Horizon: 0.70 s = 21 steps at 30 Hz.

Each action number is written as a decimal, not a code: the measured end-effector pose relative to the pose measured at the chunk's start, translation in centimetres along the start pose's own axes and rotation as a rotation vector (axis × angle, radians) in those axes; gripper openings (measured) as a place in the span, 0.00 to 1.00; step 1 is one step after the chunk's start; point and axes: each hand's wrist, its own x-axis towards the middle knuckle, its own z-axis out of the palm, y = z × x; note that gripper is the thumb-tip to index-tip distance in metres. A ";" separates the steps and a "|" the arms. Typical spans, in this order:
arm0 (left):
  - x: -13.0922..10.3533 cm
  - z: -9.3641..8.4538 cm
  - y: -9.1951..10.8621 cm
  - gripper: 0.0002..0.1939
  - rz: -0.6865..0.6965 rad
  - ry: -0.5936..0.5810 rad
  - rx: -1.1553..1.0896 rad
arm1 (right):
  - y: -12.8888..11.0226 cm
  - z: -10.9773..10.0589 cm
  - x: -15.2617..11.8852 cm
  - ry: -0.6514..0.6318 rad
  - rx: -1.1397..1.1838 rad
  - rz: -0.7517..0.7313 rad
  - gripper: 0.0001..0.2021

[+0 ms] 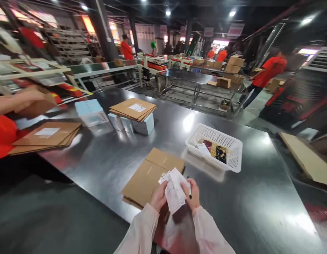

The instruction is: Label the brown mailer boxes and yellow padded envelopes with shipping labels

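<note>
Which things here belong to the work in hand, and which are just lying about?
In hand or next to it:
- Left hand: holds white slips
- Right hand: holds the slips' other side, plus dark pen
- Flat cardboard, beside the hands

Lying about:
- White basket, cards inside
- Pale blue boxes, labelled cardboard on top

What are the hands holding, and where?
The left hand and right hand hold white papers by opposite side edges. The right also has a dark pen.
</note>
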 end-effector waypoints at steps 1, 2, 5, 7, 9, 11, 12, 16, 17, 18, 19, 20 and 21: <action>0.1 1.4 -0.5 0.06 0.030 0.030 0.029 | -0.3 -0.7 -0.6 -0.024 0.075 0.040 0.26; 0.2 2.8 -1.0 0.07 0.072 0.056 0.061 | -0.5 -1.5 -1.1 -0.055 0.163 0.093 0.28; -0.3 6.8 -2.5 0.08 0.171 0.045 0.136 | -0.9 -4.7 -1.5 -0.134 0.328 0.094 0.26; -0.9 9.1 -3.5 0.09 0.170 -0.057 0.177 | -0.7 -6.9 -1.3 -0.098 0.254 -0.077 0.22; -1.3 10.7 -4.3 0.16 0.117 -0.190 0.206 | -0.4 -8.8 -0.5 -0.051 0.164 -0.189 0.19; -1.4 11.7 -4.8 0.22 0.039 -0.274 0.197 | -0.2 -10.7 1.6 -0.055 0.071 -0.188 0.21; -1.4 11.9 -4.8 0.24 -0.001 -0.290 0.181 | -0.1 -11.8 3.2 -0.055 -0.009 -0.164 0.22; -1.3 11.8 -3.7 0.22 -0.107 -0.289 0.124 | 0.8 -17.3 12.9 0.074 -0.374 -0.049 0.20; -1.2 11.7 -3.3 0.20 -0.121 -0.290 0.121 | 1.2 -18.6 15.6 0.102 -0.437 -0.025 0.17; -1.2 11.5 -2.8 0.19 -0.130 -0.289 0.117 | 1.6 -19.6 18.0 0.105 -0.499 0.004 0.13; -1.0 11.3 -2.3 0.18 -0.139 -0.282 0.112 | 2.1 -20.3 20.2 0.099 -0.557 0.036 0.10; -0.8 11.2 -1.9 0.18 -0.149 -0.268 0.104 | 2.5 -20.6 22.0 0.088 -0.613 0.061 0.08; -0.5 11.0 -1.6 0.18 -0.156 -0.252 0.092 | 2.9 -20.6 23.3 0.075 -0.663 0.079 0.07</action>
